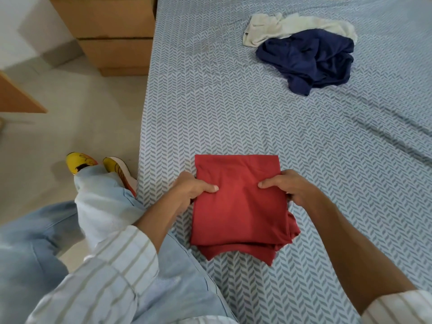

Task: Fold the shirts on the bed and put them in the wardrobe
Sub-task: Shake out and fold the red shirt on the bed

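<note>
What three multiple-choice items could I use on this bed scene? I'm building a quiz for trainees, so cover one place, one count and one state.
1. Where does the crumpled navy-blue shirt lie?
A. On the floor
B. At the far side of the bed with the grey herringbone sheet, partly over the crumpled cream shirt
C. On the drawers

2. How many shirts lie unfolded?
A. None
B. Two
C. Four

3. What state is the red cotton shirt in?
A. Spread flat, sleeves out
B. Hanging
C. Folded into a rectangle, gripped at both side edges

Key: 1 B, the navy one overlaps the cream one far from the person. 2 B, only navy and cream are crumpled. 3 C, the left hand and right hand pinch its sides, thumbs on top.
</note>
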